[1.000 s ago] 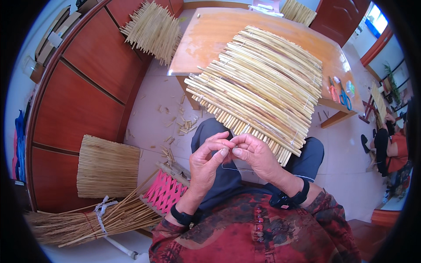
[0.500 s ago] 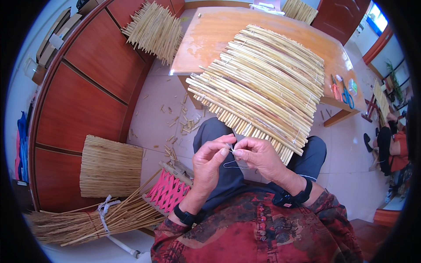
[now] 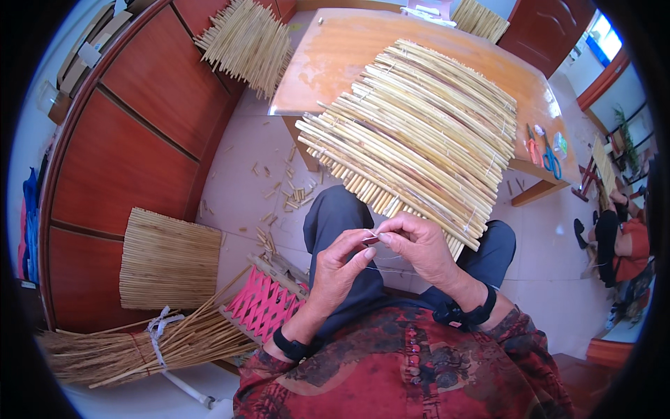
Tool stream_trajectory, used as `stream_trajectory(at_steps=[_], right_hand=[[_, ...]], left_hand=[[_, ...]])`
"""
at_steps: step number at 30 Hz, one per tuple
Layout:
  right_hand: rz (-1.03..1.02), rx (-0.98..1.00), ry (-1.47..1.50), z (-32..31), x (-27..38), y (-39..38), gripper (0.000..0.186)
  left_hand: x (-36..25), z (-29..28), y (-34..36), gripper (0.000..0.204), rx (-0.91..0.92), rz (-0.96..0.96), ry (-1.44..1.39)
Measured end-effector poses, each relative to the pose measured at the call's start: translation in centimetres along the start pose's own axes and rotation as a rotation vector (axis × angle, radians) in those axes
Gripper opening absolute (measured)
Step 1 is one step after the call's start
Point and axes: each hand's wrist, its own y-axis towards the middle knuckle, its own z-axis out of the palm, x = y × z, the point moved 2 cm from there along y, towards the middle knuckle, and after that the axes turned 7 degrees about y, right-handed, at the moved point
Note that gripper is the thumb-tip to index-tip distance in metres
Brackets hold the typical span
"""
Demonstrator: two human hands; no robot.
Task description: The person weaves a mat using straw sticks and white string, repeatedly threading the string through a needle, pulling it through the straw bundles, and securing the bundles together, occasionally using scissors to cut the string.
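Note:
My right hand (image 3: pixel 422 244) pinches a thin pale thread (image 3: pixel 391 257) between thumb and forefinger. At its fingertips is my left hand (image 3: pixel 340 264), the thumb held apart from the forefinger and the forefinger's tip touching the thread. A loose length of thread hangs below the right fingers, over my lap. Just beyond both hands, a mat of straw-coloured stalks (image 3: pixel 419 126), bound with rows of thread, leans from my knees onto the wooden table (image 3: pixel 314 63). Its near edge shows a second layer of stalk ends underneath.
Orange-handled pliers (image 3: pixel 533 148) and blue scissors (image 3: pixel 551 162) lie at the table's right. Left of me are a pink-laced stool (image 3: pixel 262 304), a broom-like bundle of stalks (image 3: pixel 105 356), and a finished-looking mat (image 3: pixel 171 258) against red cabinets (image 3: pixel 125 167). Cut stalk pieces (image 3: pixel 296 195) litter the floor. Another person (image 3: pixel 618 241) sits far right.
My left thumb has come away from the forefinger and dropped lower. The right hand has shifted slightly up, still pinching the thread. The view has moved slightly.

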Motion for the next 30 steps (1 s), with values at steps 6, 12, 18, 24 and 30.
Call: stream_trajectory(at_steps=[6,12,18,24,30], right_hand=[[0.119,0.001,0.027,0.2,0.1,0.0,0.013],[0.255,-0.016,0.177,0.2,-0.2,0.0,0.015],[0.304,-0.024,0.352,0.1,-0.7,0.2,0.016],[0.327,0.000,0.403,0.2,-0.7,0.2,0.017],[0.355,-0.012,0.386,0.3,-0.6,0.2,0.016]], left_hand=[[-0.5,0.1,0.6,0.025,-0.080,-0.031,-0.139],[-0.4,0.2,0.6,0.025,-0.124,-0.006,-0.135],[-0.5,0.2,0.8,0.021,-0.172,0.066,-0.034],[-0.3,0.1,0.8,0.020,-0.207,0.045,-0.085],[-0.6,0.1,0.8,0.016,-0.203,0.068,-0.014]])
